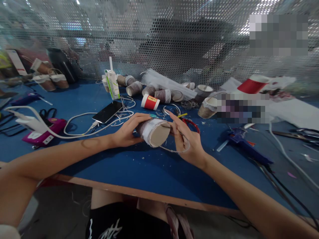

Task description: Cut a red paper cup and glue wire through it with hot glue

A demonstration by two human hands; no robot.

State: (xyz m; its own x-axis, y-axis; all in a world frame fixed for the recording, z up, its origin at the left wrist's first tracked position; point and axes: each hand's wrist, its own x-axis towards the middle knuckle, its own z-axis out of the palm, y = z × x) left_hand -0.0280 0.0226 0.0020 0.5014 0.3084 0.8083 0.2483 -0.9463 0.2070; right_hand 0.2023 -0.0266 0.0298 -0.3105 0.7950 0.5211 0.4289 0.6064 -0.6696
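Observation:
A wrapped paper cup [159, 134], brown and white around its side, lies tilted in mid-view with its pale round end facing me. My left hand [129, 130] grips it from the left, fingers over its far side. At the cup's right edge, my right hand [185, 138] has its fingers bent around a thin cord [171, 151], which loops below the cup's end and back to the hand. Just behind the cup lies a red and white paper cup [150, 102] on its side.
On the blue table [139, 172] lie a phone [108, 112] with white cables, a magenta power strip [45, 132], a drink carton [112, 84], several wrapped cups at the back, a blue glue gun [249, 146] and scissors [289, 135] at right.

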